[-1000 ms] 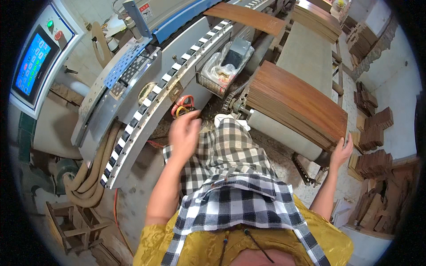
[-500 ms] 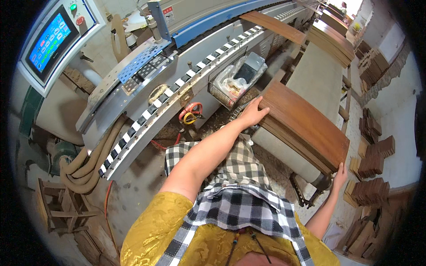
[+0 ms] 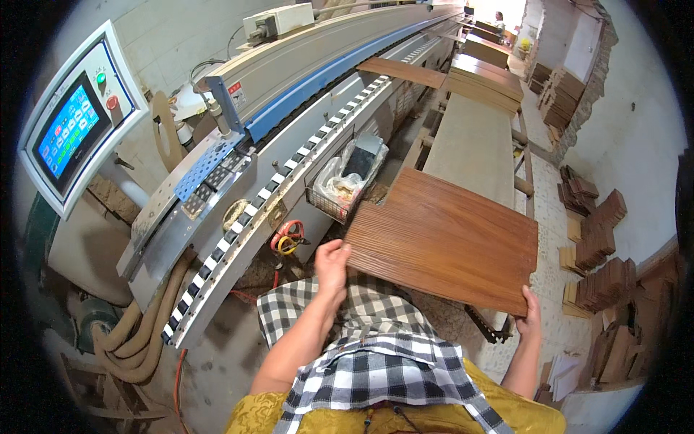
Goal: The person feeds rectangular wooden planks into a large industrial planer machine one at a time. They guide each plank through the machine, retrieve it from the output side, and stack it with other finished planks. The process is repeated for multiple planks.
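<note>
A reddish-brown wooden board [image 3: 426,257] with grooved grain lies across the space before me, its near edge over my checked apron. My left hand [image 3: 332,266] grips its left end, thumb near the top face and fingers curled toward the underside. At the right near corner, my right hand [image 3: 531,309] is closed round the edge, with most of its fingers hidden below. Behind it, and partly covered by it, shows the top of the stack of similar boards [image 3: 463,195] on the conveyor belt [image 3: 473,141].
Along the left runs a long machine with a black-and-white feed track [image 3: 242,220] and a touchscreen panel [image 3: 69,134]. A wire basket [image 3: 329,202] with plastic bags hangs beside the track. More boards are piled at the belt's far end [image 3: 484,76] and along the right wall [image 3: 606,282].
The top board has come off the stack toward me and to the left, turned in my hands. My left hand has drawn back with it. The view has shifted slightly.
</note>
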### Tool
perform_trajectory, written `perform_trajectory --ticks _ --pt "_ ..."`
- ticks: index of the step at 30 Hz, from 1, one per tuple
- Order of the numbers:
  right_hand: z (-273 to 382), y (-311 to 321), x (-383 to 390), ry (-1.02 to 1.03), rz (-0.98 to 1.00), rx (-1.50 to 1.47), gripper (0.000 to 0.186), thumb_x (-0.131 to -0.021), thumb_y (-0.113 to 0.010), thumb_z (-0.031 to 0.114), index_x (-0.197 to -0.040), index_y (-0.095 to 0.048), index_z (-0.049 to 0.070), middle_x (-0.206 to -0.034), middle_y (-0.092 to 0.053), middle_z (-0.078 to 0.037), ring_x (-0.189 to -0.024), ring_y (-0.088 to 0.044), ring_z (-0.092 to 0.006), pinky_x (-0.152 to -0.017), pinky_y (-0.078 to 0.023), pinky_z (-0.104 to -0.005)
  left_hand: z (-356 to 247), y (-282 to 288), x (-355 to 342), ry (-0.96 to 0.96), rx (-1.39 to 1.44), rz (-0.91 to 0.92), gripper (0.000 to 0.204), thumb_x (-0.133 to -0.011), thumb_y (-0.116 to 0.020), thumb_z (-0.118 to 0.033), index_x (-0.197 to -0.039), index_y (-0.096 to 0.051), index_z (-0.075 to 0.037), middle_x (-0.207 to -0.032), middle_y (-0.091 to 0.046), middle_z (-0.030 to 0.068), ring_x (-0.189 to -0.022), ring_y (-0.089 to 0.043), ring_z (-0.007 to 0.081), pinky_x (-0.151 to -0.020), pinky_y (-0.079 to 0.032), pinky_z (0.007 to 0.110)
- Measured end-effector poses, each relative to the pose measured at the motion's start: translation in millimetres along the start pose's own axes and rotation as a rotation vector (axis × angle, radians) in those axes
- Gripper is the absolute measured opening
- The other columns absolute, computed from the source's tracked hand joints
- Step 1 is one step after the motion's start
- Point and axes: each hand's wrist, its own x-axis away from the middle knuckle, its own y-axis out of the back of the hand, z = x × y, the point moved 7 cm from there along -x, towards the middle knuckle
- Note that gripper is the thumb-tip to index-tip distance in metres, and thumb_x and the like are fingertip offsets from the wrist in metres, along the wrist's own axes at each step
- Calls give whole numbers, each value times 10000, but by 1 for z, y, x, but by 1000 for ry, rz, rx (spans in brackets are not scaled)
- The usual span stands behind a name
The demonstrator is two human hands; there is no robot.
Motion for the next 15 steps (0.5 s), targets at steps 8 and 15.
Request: perform_trajectory --ticks 8,15 --pt "-31 -164 9 31 362 -114 295 -860 -535 242 -1064 -525 29 -1034 -575 -54 -949 -538 -157 -830 -415 -304 -102 63 9 -143 148 -143 230 -839 -566 -116 -1022 -453 -35 -923 -558 57 -715 -560 106 -526 -452 222" --pt "-75 -299 89 -71 705 -51 309 -916 -437 256 -1091 -496 8 -1045 -556 -60 -941 -520 -148 -825 -403 -302 -92 92 37 -51 181 -176 209 -855 -557 -171 -990 -466 -41 -811 -551 29 -630 -529 86 -581 -492 218"
